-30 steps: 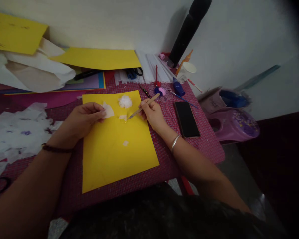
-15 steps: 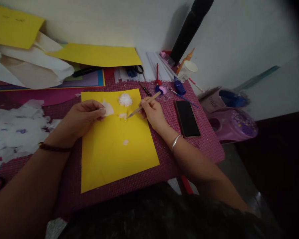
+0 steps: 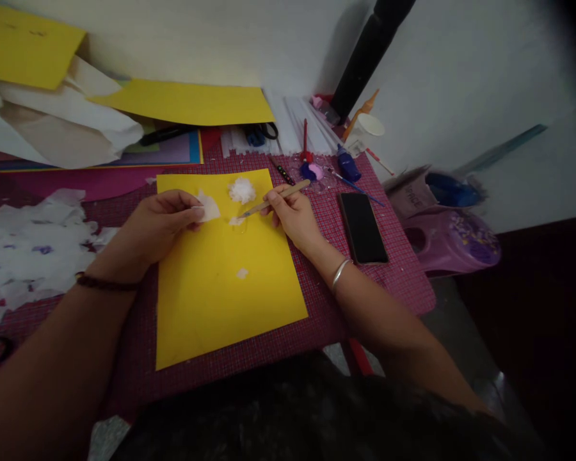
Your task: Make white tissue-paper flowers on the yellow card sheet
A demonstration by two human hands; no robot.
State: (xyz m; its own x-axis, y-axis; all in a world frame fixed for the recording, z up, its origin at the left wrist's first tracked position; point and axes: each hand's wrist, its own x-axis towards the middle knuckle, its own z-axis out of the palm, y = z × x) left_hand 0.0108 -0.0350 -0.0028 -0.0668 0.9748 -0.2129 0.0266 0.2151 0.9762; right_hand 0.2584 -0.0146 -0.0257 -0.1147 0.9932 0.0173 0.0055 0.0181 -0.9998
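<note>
At 1 yellow sheet (image 3: 211, 314) bearing 1 tuft (image 3: 242, 190) and 2 scraps (image 3: 242, 273), 1 paper piece (image 3: 211, 208) is pinched between fingers of the left hand (image 3: 160, 224), 1 stick (image 3: 256, 208) between those of the right hand (image 3: 292, 214), its tip at the upper scrap (image 3: 235, 221)

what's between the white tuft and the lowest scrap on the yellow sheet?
Another pale scrap, with the tip of the wooden stick at it, then yellow sheet. Shows in head view.

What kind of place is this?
Probably a craft table; I can't tell if it's at home or school. The clues are the yellow sheet, the heap of torn white paper and the coloured sheets.
</note>
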